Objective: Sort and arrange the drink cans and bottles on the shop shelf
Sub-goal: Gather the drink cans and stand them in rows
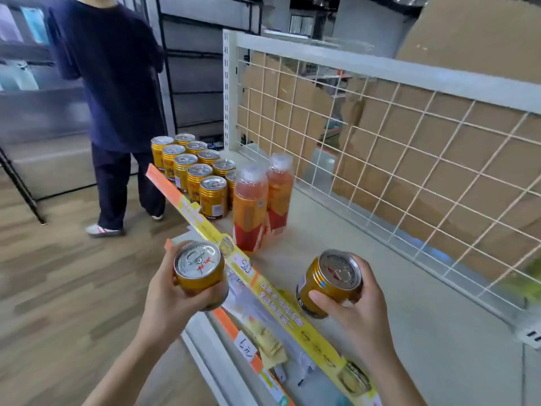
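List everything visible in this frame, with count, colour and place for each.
Standing cans: ten visible, gold with silver tops, two rows at the shelf's far left end.
Bottles: two, orange drink with red labels and clear caps, right of the cans.
Held cans: two, gold; one upright in front of the shelf edge, one tilted over the shelf.
Shelf: one, off-white.
Wire grid back: one, white, behind the shelf.
Price strip: yellow and orange, along the shelf's front edge.
Cardboard boxes: several, brown, behind the grid.
Other person: one, dark navy clothes, standing far left.
Left hand: grips the upright can.
Right hand: grips the tilted can.
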